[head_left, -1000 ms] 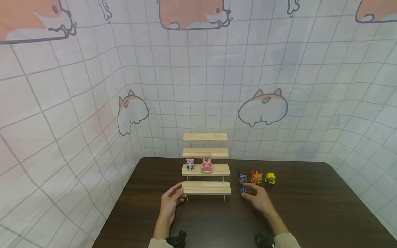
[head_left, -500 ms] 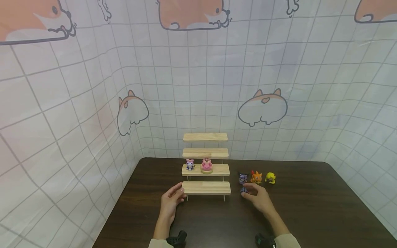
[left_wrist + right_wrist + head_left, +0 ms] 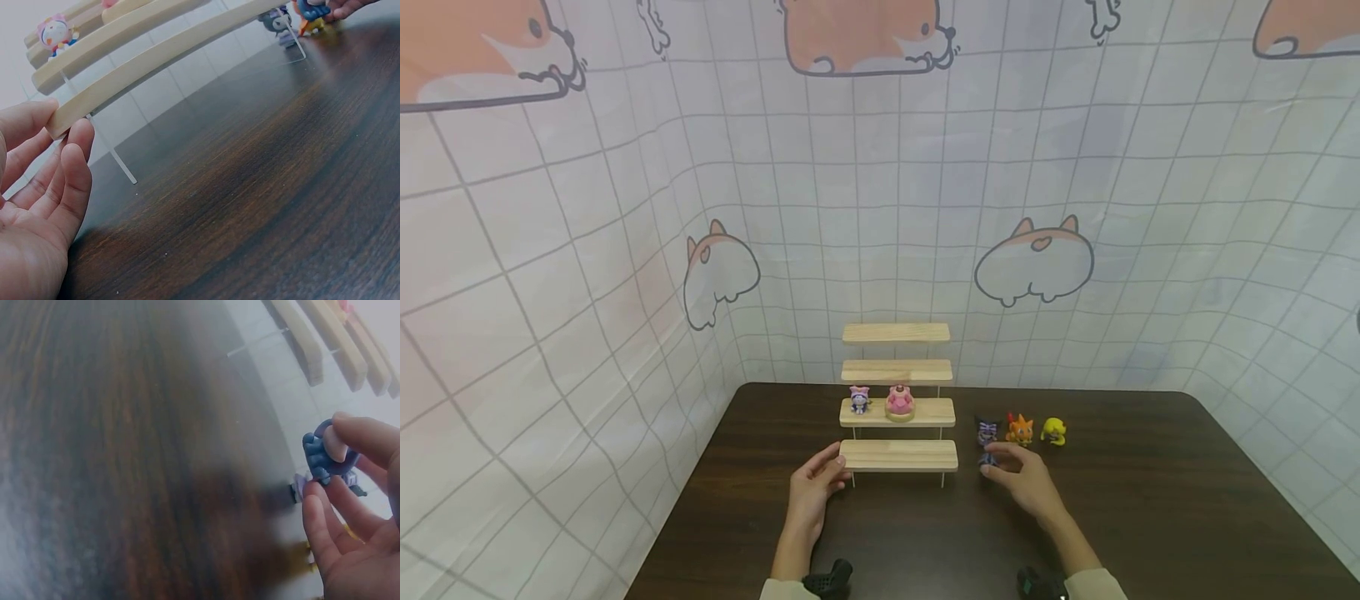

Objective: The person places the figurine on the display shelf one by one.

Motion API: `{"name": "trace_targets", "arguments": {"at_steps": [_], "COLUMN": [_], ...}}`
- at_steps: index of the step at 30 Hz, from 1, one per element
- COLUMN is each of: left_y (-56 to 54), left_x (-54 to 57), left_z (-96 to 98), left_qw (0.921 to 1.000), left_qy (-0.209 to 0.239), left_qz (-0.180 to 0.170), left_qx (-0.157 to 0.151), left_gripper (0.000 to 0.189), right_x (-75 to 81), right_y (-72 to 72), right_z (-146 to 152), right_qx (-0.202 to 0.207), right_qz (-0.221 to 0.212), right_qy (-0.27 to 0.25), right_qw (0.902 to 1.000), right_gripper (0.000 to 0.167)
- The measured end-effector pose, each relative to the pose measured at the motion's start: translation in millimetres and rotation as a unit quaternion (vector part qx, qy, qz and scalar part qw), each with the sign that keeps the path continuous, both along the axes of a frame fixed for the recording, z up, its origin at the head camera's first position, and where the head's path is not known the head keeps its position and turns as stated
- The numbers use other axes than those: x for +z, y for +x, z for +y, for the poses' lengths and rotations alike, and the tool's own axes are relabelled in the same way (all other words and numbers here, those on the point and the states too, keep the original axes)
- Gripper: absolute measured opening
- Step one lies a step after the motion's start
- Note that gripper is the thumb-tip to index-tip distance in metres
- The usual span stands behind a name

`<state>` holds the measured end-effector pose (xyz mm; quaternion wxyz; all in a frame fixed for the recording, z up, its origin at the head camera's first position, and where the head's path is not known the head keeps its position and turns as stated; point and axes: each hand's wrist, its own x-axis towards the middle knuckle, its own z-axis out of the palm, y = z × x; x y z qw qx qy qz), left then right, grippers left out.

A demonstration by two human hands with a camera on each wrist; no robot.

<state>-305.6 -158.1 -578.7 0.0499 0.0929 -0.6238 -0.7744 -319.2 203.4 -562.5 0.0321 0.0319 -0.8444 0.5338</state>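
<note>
Currently right hand (image 3: 1028,487) fingers pinch the blue figure (image 3: 327,453), left hand (image 3: 815,486) fingers steady the lowest shelf (image 3: 898,455); lifting it needs a firm pinch.

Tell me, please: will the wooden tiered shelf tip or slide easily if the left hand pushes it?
Probably it slides: the wooden tiered shelf stands on thin legs on a smooth table. It looks light, so it may also tip. The left hand touches its lowest board's end.
</note>
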Motion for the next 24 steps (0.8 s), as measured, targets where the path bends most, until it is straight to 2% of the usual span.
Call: {"name": "trace_targets", "arguments": {"at_steps": [11,24], "left_y": [0.3,0.9], "left_x": [0.1,1.2], "left_z": [-0.5,0.0], "left_qw": [1.0,1.0], "left_qy": [-0.002,0.003], "left_qz": [-0.002,-0.002], "left_qx": [-0.002,-0.001], "left_gripper": [0.047,0.047], "right_x": [12.2,41.2], "right_y": [-1.1,1.0], "right_z": [-1,-8], "right_qx": [0.024,0.058], "right_qz": [0.029,0.053], "right_qy": [0.005,0.0], "right_qw": [0.9993,0.9969], "right_gripper": [0.039,0.04]}}
